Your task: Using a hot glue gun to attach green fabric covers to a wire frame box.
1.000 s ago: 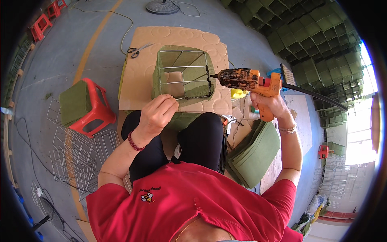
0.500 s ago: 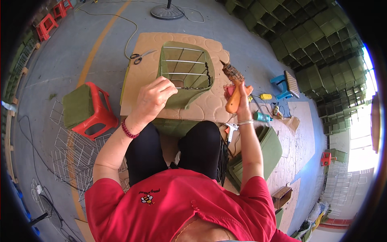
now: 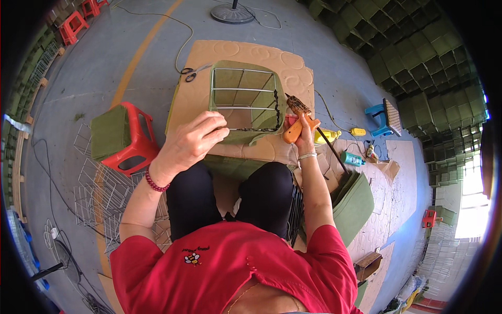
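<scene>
A box-shaped wire frame (image 3: 243, 90) with green fabric (image 3: 222, 70) around it lies on a cardboard-topped surface (image 3: 196, 52). Beads of black glue run along its right and near wires. My left hand (image 3: 193, 138) is closed in a pinch at the frame's near left corner; its fingertips hide whatever they hold. My right hand (image 3: 305, 138) grips a glue gun (image 3: 294, 131) by its orange handle. The gun's dark, crusted nozzle points up and left, close to the frame's right side. A black rod (image 3: 332, 149) slants down behind the gun.
Scissors (image 3: 189, 74) lie at the board's far left. A red stool (image 3: 141, 138) bearing green fabric pieces (image 3: 110, 133) stands left, beside loose wire frames (image 3: 99, 199). Green sheets (image 3: 353, 201), a teal bottle (image 3: 352, 159) and a blue stool (image 3: 379, 120) are at right.
The glue gun has come left and down, closer to the frame's right side. My left hand stays pinched at the near left corner. The whole view has shifted slightly.
</scene>
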The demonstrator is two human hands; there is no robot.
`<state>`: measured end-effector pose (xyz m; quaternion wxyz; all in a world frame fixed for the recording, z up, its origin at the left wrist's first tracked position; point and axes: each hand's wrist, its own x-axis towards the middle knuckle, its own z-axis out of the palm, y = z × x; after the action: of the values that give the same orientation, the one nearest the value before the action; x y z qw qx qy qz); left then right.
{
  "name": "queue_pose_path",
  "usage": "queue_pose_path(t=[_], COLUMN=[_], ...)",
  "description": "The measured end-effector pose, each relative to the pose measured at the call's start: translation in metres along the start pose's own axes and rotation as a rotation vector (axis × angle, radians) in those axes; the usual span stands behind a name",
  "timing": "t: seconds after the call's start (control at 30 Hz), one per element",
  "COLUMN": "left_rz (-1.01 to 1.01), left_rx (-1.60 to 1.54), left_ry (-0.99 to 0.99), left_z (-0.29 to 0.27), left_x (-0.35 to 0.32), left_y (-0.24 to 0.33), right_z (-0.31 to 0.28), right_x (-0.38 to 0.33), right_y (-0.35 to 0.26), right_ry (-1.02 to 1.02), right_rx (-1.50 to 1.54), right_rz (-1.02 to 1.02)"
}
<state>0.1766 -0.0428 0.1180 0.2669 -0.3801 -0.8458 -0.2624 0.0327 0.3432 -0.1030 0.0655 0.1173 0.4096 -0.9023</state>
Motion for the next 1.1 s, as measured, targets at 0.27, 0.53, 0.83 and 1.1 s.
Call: queue_pose_path(t=[0.27,0.53,0.83,1.1], left_rz=[0.078,0.15,0.186,0.197], left_rx=[0.264,0.198,0.216,0.208], left_ry=[-0.166,0.03,0.066,0.102], left_z=[-0.025,-0.007,-0.004,-0.001], left_x=[-0.003,-0.018,-0.03,-0.031], left_y=[-0.011,-0.008,0.001,0.001], right_z=[0.016,0.126,0.228,0.23], right_x=[-0.031,-0.129,-0.217,-0.219], right_y=[-0.041,-0.128,-0.144,-0.14], right_ry=[-0.105,-0.611,-0.544,-0.55], right_rx=[-0.067,-0.334,-1.071,-1.091], right_rz=[-0.06,-0.074,0.233,0.251])
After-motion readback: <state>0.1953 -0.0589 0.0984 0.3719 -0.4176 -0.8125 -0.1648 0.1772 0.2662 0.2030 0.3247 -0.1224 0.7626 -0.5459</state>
